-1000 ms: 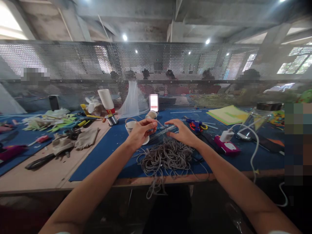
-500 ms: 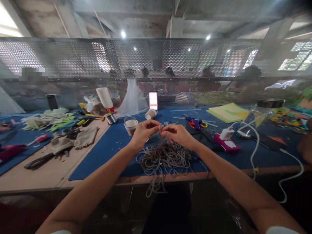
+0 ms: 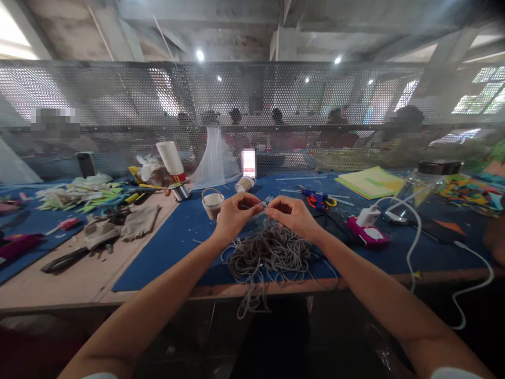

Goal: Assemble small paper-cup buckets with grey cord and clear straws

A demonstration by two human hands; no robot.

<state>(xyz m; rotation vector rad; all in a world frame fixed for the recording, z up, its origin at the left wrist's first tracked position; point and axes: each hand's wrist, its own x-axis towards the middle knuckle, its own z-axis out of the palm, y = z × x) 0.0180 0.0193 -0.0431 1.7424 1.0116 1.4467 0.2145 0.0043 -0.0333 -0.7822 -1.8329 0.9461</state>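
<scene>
Both hands are up over the blue mat [image 3: 169,258], nearly meeting, just above and beyond the heap of grey cord [image 3: 272,258]. Left hand [image 3: 239,213]: thumb and fingers drawn together in a pinch. Right hand [image 3: 292,215]: same, tips facing the left's. Something thin and pale sits around the fingertips, too small and blurred to identify; can't tell whether either hand actually grips it. Cord lies loose and tangled on the mat between the forearms, a few loops hanging over the table's front edge.

Small handled basket [image 3: 213,205] stands upright just beside the left hand. Beyond it, a cup [image 3: 245,184] on its side. Right of the right hand: blue-and-red tool [image 3: 320,200], then a purple box [image 3: 367,234] with a white plug [image 3: 367,217] on it. Far left: work gloves [image 3: 140,222], and a tilted stack of paper cups [image 3: 169,157].
</scene>
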